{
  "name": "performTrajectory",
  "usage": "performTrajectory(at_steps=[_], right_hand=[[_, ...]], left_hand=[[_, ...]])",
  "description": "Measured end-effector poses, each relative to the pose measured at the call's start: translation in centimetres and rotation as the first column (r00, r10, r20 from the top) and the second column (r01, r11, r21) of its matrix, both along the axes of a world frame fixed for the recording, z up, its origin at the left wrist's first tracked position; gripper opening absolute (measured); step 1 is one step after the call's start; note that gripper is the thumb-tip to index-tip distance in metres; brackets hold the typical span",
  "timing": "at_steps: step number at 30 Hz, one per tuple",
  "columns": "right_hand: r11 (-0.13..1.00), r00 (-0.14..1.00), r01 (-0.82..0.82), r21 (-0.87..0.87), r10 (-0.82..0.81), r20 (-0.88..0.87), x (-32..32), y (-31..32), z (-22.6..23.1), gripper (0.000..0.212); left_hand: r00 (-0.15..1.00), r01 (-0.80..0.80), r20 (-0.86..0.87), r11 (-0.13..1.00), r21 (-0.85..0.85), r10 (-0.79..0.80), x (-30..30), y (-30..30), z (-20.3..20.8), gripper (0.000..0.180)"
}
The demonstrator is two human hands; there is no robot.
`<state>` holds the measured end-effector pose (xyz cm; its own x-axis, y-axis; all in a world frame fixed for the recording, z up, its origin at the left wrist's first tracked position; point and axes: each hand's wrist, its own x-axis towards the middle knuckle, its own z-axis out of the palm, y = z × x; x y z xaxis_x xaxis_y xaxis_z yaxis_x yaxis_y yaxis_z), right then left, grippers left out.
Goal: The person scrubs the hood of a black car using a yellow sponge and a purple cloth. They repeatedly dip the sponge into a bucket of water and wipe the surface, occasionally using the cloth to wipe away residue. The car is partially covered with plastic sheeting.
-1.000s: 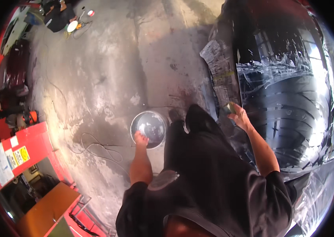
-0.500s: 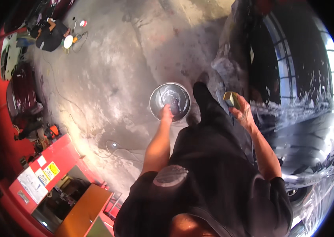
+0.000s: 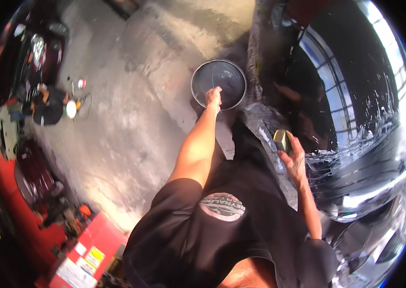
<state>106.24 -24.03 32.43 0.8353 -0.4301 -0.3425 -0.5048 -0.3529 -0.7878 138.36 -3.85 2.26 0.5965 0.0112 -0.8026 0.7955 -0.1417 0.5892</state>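
Observation:
My left hand (image 3: 214, 98) is closed round the thin wire handle of a round dark bucket (image 3: 194, 89), out in front of me. Inside the bucket is dark liquid with a few pale streaks of suds. On the other side, my right hand (image 3: 295, 156) grips a yellow-and-grey sponge block (image 3: 281, 140) between thumb and fingers. That hand is held beside a glossy black car panel (image 3: 327, 187), where milky wet streaks and splashes run across the surface. Whether the sponge touches the panel cannot be made out.
Crumpled plastic sheeting (image 3: 263, 117) lies along the car's lower edge. Far left, a person (image 3: 49, 105) crouches by a white bucket (image 3: 71, 109) and a cord. A dark red car part (image 3: 37, 173) and a red cabinet (image 3: 85, 252) stand at the left.
The bucket and my left hand have moved forward and slightly right in the picture. My view has turned, and the sponge stays in my right hand beside the car.

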Motion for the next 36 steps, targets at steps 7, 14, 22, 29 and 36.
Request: performTrajectory(at_steps=[7,14,22,29,36], right_hand=[[0.894,0.897,0.438,-0.094,-0.442,-0.03,2.4,9.3,-1.8,0.078],[0.835,0.818,0.55,0.025,-0.533,-0.215,14.5,16.2,0.0,0.081],[0.808,0.805,0.587,0.039,-0.579,-0.132,16.4,15.8,-0.8,0.08],[0.829,0.827,0.555,0.076,-0.559,0.064,16.9,11.2,-9.9,0.074],[0.632,0.703,0.664,0.399,-0.709,-0.048,20.7,12.1,-20.9,0.073]], left_hand=[[0.974,0.224,-0.013,0.974,-0.022,-0.225,13.2,-12.5,-3.2,0.026],[0.912,0.344,-0.145,0.909,-0.237,-0.383,19.7,-12.2,-7.5,0.018],[0.701,0.62,-0.282,0.755,-0.214,-0.655,27.0,0.2,-12.2,0.06],[0.676,0.731,-0.034,0.664,0.155,-0.736,28.3,0.2,-6.1,0.069],[0.478,0.854,-0.046,0.476,-0.208,-0.877,16.0,1.0,2.3,0.048]])
